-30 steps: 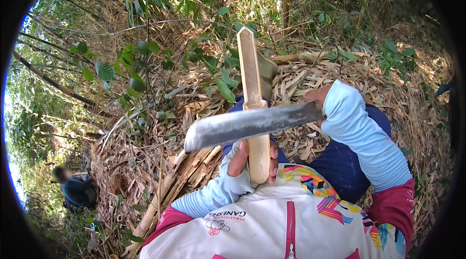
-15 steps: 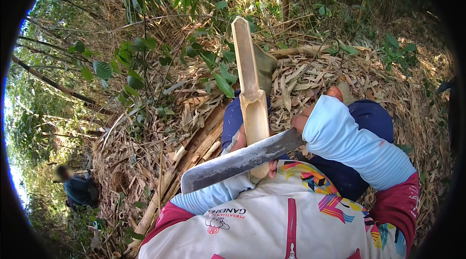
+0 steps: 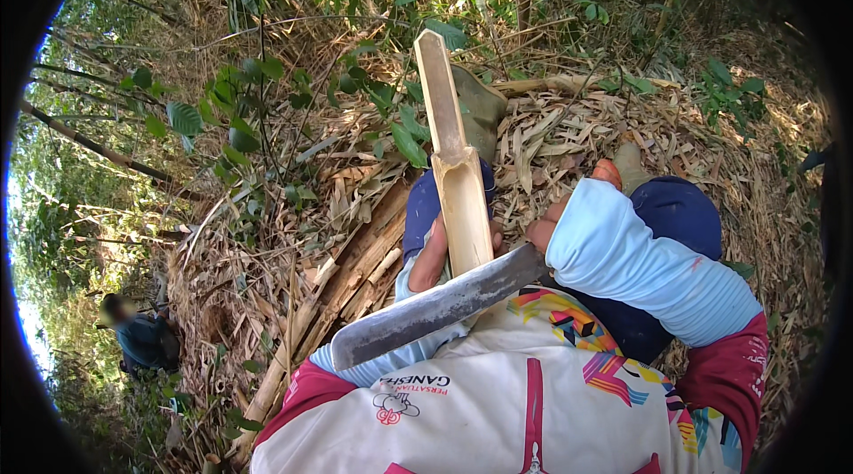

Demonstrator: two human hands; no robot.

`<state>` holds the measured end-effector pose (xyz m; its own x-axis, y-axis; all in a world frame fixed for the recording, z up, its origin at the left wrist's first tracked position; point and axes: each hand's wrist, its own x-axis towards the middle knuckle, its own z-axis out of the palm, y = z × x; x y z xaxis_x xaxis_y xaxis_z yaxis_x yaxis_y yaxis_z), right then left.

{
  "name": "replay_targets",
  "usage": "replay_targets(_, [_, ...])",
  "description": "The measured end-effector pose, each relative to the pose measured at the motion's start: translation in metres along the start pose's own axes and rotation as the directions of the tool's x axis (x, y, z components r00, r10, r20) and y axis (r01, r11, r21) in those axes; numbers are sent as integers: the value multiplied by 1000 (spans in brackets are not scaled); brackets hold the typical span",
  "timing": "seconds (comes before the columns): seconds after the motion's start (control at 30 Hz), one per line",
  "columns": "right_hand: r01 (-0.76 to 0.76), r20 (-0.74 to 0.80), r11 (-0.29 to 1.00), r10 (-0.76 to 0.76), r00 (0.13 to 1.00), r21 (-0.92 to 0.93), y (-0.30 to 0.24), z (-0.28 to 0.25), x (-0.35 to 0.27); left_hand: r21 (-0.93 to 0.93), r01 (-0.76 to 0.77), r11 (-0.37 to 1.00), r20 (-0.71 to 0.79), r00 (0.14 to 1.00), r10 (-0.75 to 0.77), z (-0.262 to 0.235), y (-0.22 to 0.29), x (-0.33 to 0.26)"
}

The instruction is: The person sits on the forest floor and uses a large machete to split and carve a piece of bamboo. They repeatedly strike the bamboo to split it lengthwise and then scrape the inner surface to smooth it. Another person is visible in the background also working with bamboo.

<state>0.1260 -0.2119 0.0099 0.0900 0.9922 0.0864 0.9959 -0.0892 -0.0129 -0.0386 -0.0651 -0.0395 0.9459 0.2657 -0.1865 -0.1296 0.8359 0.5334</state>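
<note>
A split bamboo piece (image 3: 464, 207) stands out lengthwise in front of me, its hollow side up, with a narrow pointed strip at the far end. Wrapped round its lower part is my left hand (image 3: 432, 256), fingers showing on both sides. My right hand (image 3: 549, 223) is closed on a machete; its handle is mostly hidden in the fist. The broad dark blade (image 3: 435, 305) points left and crosses over the near end of the bamboo and my left forearm, hiding them in part. I cannot tell whether blade and bamboo touch.
Long split wood pieces (image 3: 355, 252) lie to my left on dry leaf litter (image 3: 569, 132). My knees in blue trousers (image 3: 680, 216) are bent, with a green boot (image 3: 480, 110) beyond the bamboo. Leafy plants (image 3: 244, 110) grow ahead. Another person (image 3: 147, 341) is far left.
My left hand has shifted up along the bamboo, and its thumb now shows beside it. The bamboo's far tip leans slightly further left. The machete has moved little.
</note>
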Motion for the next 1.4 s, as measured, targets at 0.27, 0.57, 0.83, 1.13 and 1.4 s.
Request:
replay_targets(0.27, [0, -33, 1000, 1, 999, 14, 1, 3, 1, -77, 60, 995, 116, 992, -51, -1, -3, 0])
replay_targets(0.57, [-3, -135, 1000, 3, 991, -1, 3, 0, -1, -79, 159, 984, 312, 942, -127, -20, -11, 8])
replay_targets(0.83, [-61, -101, 998, 64, 993, 31, 11, -1, -1, -220, 207, 953, 422, 901, -99, -23, -16, 12])
replay_targets(1.13, [-48, -118, 987, 67, 991, 155, 15, 11, -5, -215, 198, 956, 417, 904, -93, -20, -14, 6])
replay_targets(1.4, [-81, -156, 996, 84, 984, 26, 17, -1, -3, -273, 266, 924, 450, 885, -122, -14, -12, 5])
